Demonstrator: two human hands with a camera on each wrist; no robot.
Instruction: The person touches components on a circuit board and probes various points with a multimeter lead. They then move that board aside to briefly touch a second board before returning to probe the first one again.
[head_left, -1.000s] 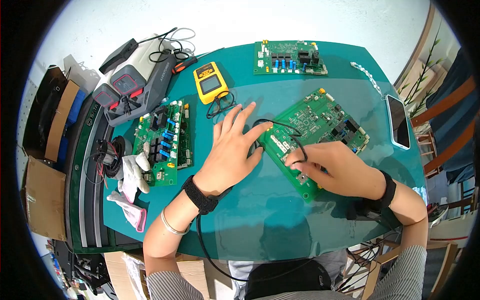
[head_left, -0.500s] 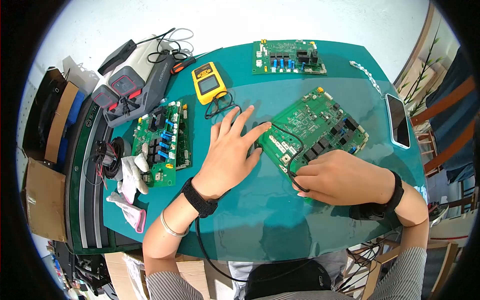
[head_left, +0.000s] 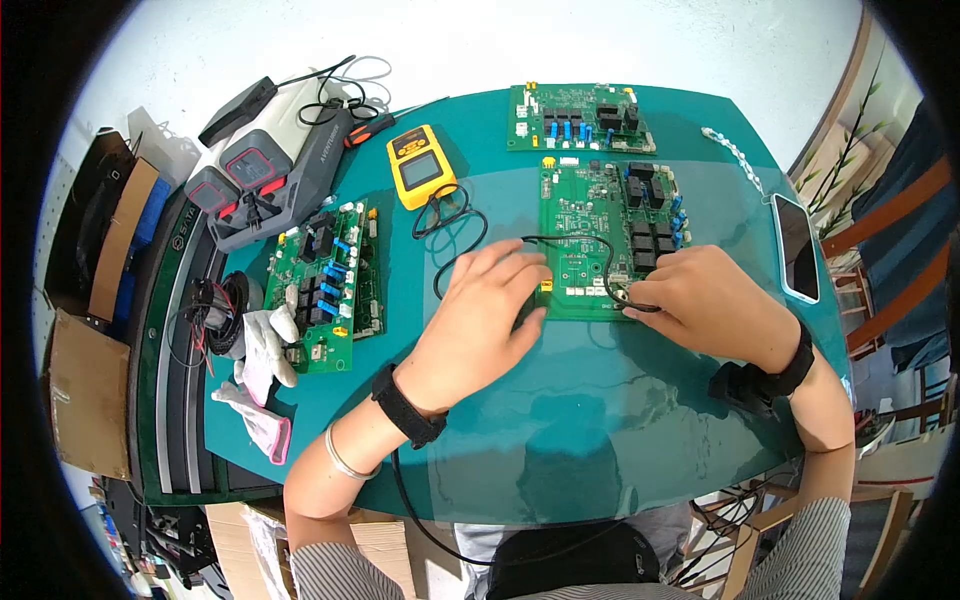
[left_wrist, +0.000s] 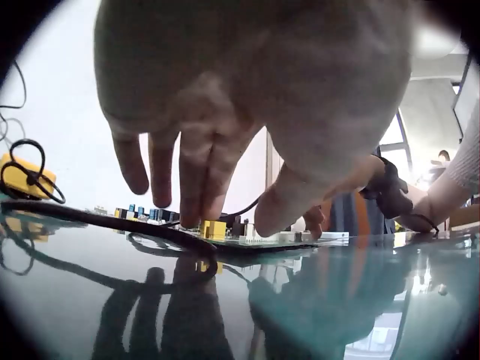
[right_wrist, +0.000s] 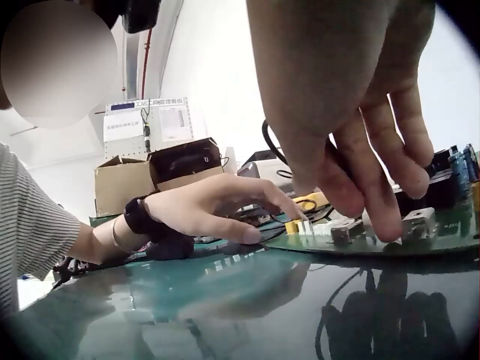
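Note:
A green circuit board (head_left: 585,205) lies before me in the head view, with black relays and blue parts along its right side. My right hand (head_left: 715,300) pinches a black cable (head_left: 608,255) at the board's near right part; the cable's end is hidden in the fingers. In the right wrist view, the fingertips (right_wrist: 386,225) are right at metal-topped terminals. My left hand (head_left: 480,310) has its fingers loosely bent, fingertips at the board's left edge by a yellow connector (left_wrist: 214,229). The cable runs past the left hand toward a yellow handheld meter (head_left: 421,170).
Another board (head_left: 580,118) lies at the back, and stacked boards (head_left: 320,280) lie left beside white gloves (head_left: 262,350). A phone (head_left: 795,245) and a beaded string (head_left: 735,155) are on the right. A grey-and-white machine (head_left: 270,160) and a screwdriver (head_left: 370,130) stand at back left.
The board has turned counterclockwise and now sits squarer to me. My right hand has moved away from me with the cable. My left fingers are more bent, and a wider cable loop shows near the meter.

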